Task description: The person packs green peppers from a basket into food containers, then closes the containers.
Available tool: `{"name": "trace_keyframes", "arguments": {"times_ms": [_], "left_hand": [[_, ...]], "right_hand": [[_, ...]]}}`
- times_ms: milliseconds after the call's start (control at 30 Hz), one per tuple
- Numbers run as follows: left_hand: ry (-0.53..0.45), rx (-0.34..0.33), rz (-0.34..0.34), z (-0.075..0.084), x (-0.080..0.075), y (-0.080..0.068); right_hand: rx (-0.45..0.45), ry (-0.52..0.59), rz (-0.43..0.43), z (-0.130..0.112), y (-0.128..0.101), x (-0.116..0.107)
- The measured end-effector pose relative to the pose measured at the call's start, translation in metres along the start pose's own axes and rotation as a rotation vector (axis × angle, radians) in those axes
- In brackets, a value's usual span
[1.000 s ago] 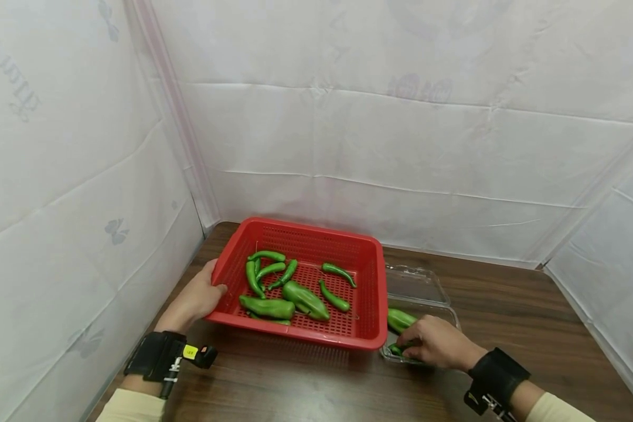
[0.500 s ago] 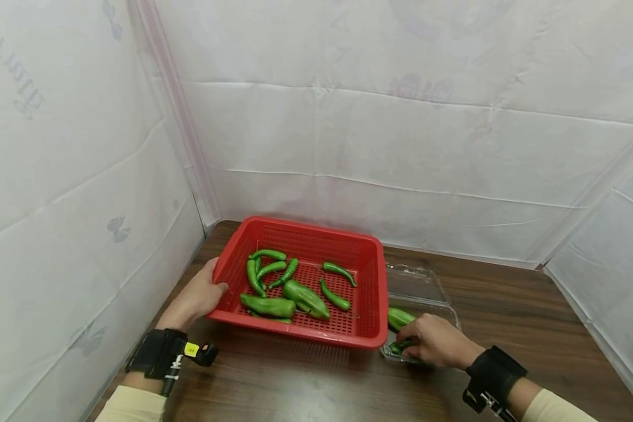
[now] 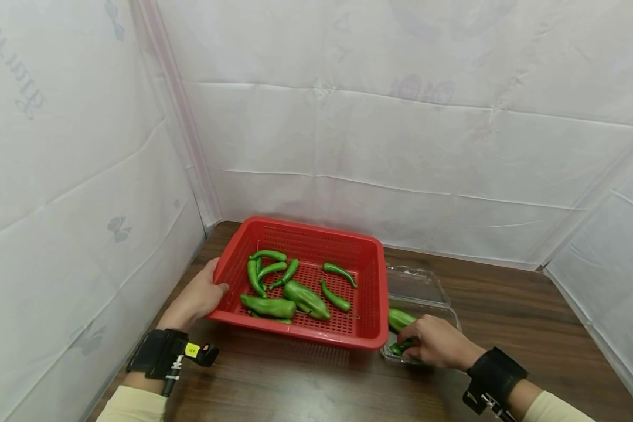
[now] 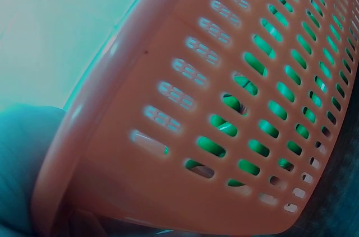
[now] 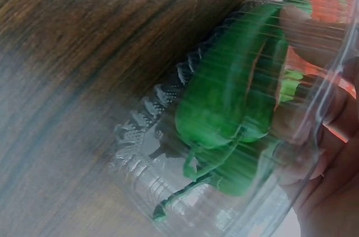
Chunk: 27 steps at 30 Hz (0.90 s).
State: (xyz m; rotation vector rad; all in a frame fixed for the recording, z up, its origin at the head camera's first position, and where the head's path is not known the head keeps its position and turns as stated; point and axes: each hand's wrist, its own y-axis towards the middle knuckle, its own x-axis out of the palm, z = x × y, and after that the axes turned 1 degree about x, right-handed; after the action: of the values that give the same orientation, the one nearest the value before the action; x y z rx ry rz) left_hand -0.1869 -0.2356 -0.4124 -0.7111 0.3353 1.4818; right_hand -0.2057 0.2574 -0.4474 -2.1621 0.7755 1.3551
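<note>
My left hand [image 3: 200, 293] grips the left side of a red perforated basket [image 3: 316, 228], thumb over the rim. Inside lie several slim green chili peppers [image 3: 334, 296] and larger green peppers [image 3: 306, 300]. The left wrist view shows the basket's slotted wall [image 4: 129, 91] close up, with green showing through. My right hand [image 3: 440, 340] reaches into a clear plastic clamshell box [image 3: 455, 319] and pinches a green chili pepper [image 3: 401, 347]. Beside those fingers lies a bigger green pepper [image 3: 401, 319]. Through the box wall, the right wrist view shows green peppers [image 5: 213, 91] against curled fingers.
The box's hinged lid [image 3: 417, 284] lies folded back behind it, and the basket's right edge overlaps the box in the head view. Both stand on a dark wooden table [image 3: 506, 299]. White sheeting [image 3: 401, 146] encloses the back and sides.
The right hand has shifted very slightly at the box, fingers staying on the chili pepper. The left hand and the basket have barely moved.
</note>
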Motion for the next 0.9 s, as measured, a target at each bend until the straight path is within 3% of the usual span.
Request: {"name": "trace_keyframes", "arguments": {"times_ms": [900], "left_hand": [[-0.004,0.022,0.002,0.0005,-0.0006,-0.0014]], "right_hand": [[0.014,0.038,-0.009,0.0009,-0.0020,-0.0019]]}}
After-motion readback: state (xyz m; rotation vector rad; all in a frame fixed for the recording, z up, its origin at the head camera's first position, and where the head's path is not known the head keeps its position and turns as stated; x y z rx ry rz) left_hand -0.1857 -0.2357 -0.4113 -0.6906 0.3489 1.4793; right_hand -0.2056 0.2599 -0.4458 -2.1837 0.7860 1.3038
